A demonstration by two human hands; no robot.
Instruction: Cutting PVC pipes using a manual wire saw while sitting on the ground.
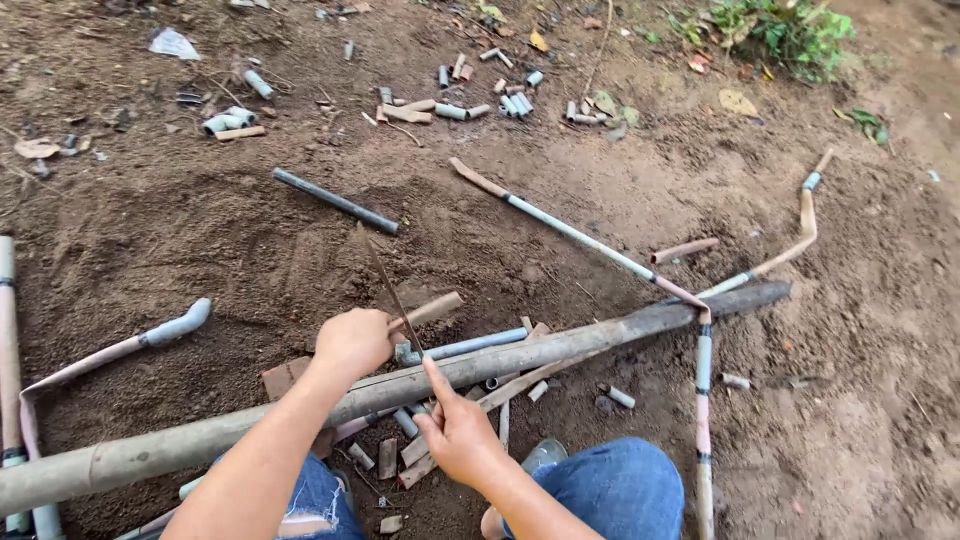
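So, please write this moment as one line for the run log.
left hand: grips thin blade | right hand: on grey pipe piece | support: long pole | ground: bare soil

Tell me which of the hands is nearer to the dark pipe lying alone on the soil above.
Left. The left hand grips a thin blade just below the dark pipe. The right hand is lower, at the long pole, farther from it.

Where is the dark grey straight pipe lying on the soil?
In the head view, the dark grey straight pipe lies alone on bare soil, upper left of centre, beyond the left hand and below the scattered short pipe offcuts.
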